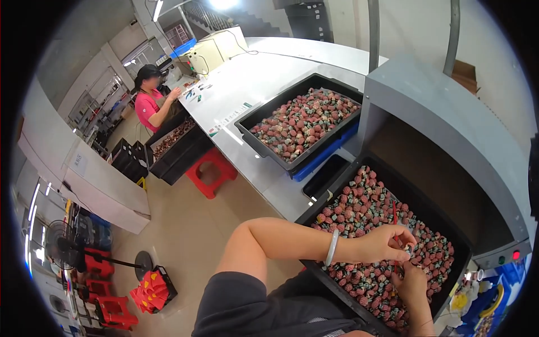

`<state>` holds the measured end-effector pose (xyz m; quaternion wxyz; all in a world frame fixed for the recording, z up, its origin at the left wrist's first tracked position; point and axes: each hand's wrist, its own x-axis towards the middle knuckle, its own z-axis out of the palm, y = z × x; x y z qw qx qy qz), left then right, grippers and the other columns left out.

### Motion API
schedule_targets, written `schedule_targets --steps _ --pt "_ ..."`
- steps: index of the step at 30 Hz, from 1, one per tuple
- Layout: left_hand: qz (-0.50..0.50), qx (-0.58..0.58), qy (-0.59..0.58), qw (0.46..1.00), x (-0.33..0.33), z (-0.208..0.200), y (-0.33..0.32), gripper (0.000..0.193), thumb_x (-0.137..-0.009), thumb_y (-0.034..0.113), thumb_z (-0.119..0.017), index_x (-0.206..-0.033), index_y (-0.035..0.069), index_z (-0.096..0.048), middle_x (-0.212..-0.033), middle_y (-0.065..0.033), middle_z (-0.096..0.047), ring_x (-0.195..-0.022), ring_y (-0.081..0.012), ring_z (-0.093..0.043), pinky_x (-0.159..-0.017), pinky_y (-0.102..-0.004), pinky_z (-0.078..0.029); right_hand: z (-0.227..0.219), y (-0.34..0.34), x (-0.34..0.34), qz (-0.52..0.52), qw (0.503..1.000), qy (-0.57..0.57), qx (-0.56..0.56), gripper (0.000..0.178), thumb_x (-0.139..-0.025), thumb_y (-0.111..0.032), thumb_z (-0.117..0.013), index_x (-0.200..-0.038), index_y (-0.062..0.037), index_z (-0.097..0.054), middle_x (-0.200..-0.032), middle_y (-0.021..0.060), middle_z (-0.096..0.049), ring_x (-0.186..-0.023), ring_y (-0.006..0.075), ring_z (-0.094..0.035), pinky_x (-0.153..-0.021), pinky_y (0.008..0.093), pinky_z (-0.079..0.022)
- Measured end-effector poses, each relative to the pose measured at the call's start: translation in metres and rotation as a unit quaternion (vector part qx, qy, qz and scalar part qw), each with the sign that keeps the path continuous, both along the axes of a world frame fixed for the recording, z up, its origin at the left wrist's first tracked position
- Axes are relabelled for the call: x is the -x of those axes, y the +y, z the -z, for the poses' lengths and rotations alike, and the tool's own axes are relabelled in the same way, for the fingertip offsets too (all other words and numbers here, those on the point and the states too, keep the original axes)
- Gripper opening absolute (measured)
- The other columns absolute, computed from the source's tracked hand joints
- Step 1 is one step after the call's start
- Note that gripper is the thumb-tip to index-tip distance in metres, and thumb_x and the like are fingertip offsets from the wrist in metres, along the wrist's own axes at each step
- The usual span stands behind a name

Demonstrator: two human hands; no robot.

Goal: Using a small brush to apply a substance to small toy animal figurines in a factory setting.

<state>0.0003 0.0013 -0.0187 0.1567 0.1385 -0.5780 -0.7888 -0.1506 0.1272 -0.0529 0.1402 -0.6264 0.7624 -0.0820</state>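
My left hand (pixel 387 242), with a pale bangle on its wrist, reaches across a black tray (pixel 320 272). Its thumb and fingers pinch a small dark-and-pale piece (pixel 408 250). Just below, my right hand (pixel 412 285) has its bent fingertips close against that piece; whatever it grips is hidden. A thin red stick-like thing (pixel 394 216) stands by the hands, passing behind the left fingers; its kind is unclear. Many small knobbly pieces (pixel 359 210), berry-red with dark green parts, fill the tray below both hands.
A second black tray (pixel 241 128) of similar pieces rests on a blue bin (pixel 325 151) upon the white table (pixel 269 56). A dark phone-like slab (pixel 327 175) lies between the trays. A grey arched machine (pixel 443 112) borders the right. A co-worker in pink (pixel 145 109) sits far left.
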Motion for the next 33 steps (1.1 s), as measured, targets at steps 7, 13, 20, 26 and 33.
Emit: schedule_targets --steps 7,13,20,26,33 --pt "0.004 0.059 0.037 0.998 0.013 0.002 -0.003 0.036 -0.075 0.001 -0.062 -0.108 0.000 -0.049 -0.102 -0.0058 -0.052 -0.082 -0.0102 -0.056 -0.075 -0.0229 -0.047 -0.034 0.014 0.012 0.084 0.979 -0.131 0.135 0.017 -0.065 -0.005 -0.058 -0.080 -0.0003 -0.050 -0.056 0.0134 -0.052 -0.052 0.0291 -0.054 -0.052 0.0341 -0.042" --pt "-0.027 0.064 -0.005 0.998 -0.001 -0.006 -0.006 0.034 -0.075 -0.005 -0.060 -0.106 0.000 -0.048 -0.107 -0.0069 -0.051 -0.089 -0.0122 -0.057 -0.073 -0.0233 -0.048 -0.048 0.022 0.008 0.088 0.829 -0.325 0.446 0.013 -0.070 0.008 -0.049 -0.081 0.0018 -0.052 -0.078 0.0098 -0.056 -0.063 0.0147 -0.054 -0.058 0.0239 -0.042" --pt "0.012 0.042 -0.053 0.998 0.007 -0.004 0.002 0.033 -0.075 -0.007 -0.057 -0.106 -0.001 -0.046 -0.108 -0.0098 -0.052 -0.092 -0.0147 -0.057 -0.075 -0.0236 -0.049 -0.065 0.016 0.000 -0.076 0.883 -0.140 0.442 0.026 -0.060 0.009 -0.053 -0.081 -0.0058 -0.059 -0.071 0.0059 -0.061 -0.058 0.0201 -0.054 -0.053 0.0282 -0.044" --pt "-0.005 0.030 -0.037 0.999 0.002 -0.007 0.002 0.032 -0.076 -0.008 -0.057 -0.106 -0.003 -0.047 -0.109 -0.0107 -0.054 -0.088 -0.0150 -0.059 -0.077 -0.0252 -0.049 -0.066 0.012 0.005 -0.076 0.880 -0.120 0.453 0.021 -0.056 0.007 -0.056 -0.072 -0.0073 -0.058 -0.065 0.0042 -0.058 -0.058 0.0204 -0.052 -0.055 0.0289 -0.043" --pt "-0.035 0.024 -0.006 0.999 -0.002 -0.006 -0.006 0.034 -0.075 -0.005 -0.060 -0.107 -0.003 -0.048 -0.103 -0.0080 -0.055 -0.085 -0.0118 -0.058 -0.074 -0.0245 -0.048 -0.048 0.003 0.015 0.061 0.995 -0.085 -0.009 0.018 -0.065 -0.015 -0.058 -0.074 0.0000 -0.055 -0.067 0.0192 -0.055 -0.069 0.0367 -0.054 -0.061 0.0447 -0.042"
